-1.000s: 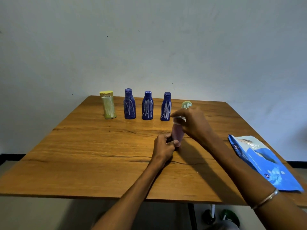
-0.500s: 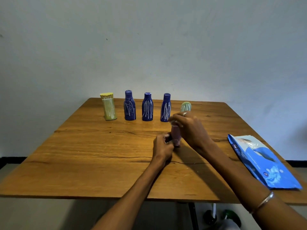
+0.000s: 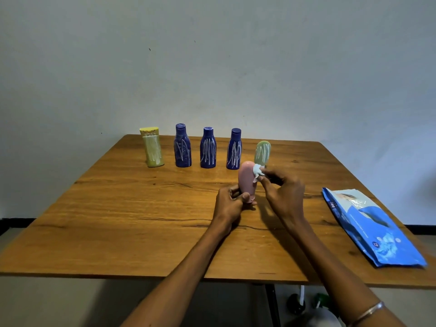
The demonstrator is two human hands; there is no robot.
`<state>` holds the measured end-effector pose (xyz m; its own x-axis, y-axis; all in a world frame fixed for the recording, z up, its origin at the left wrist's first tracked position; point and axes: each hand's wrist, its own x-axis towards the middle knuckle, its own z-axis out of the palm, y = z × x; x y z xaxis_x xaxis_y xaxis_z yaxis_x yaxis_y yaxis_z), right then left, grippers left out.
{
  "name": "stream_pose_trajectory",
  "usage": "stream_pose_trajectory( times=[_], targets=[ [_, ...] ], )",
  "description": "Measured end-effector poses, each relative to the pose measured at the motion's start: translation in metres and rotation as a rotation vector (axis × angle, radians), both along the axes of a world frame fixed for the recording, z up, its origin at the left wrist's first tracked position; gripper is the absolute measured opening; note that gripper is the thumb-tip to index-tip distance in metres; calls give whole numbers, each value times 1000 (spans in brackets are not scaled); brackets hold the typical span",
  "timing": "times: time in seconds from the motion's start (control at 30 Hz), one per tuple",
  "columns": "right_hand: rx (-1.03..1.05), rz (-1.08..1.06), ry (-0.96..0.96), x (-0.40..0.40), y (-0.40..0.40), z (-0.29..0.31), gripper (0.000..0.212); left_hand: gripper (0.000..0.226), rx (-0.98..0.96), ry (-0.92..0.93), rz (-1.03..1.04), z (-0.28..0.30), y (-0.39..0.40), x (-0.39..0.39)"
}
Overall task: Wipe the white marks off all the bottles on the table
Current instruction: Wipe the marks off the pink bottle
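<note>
left hand (image 3: pixel 228 204) grip curled low; right hand (image 3: pixel 284 192) grip pinching, raised

The right hand (image 3: pixel 284 193) slid off the smooth pink plastic bottle (image 3: pixel 246 180) to its right side, uncovering the body, small white wipe (image 3: pixel 257 171) pinched against its top.

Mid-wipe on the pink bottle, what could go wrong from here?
1. The left hand grips the pink bottle only at its base, while the right hand presses the white wipe near the top; a hard push might tip it.
2. The green bottle stands close behind; a tip or a stray finger may knock it over.
</note>
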<state>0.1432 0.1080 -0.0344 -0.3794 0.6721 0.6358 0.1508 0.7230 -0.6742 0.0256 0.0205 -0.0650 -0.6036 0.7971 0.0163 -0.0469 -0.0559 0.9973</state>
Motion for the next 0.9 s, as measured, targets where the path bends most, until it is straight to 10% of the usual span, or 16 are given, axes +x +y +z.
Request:
stream_pose_trajectory(
  times=[0.9],
  targets=[
    [-336,133,30,10,-30,-29,11,20,50,-154,-148,4,-6,-1]
  ],
)
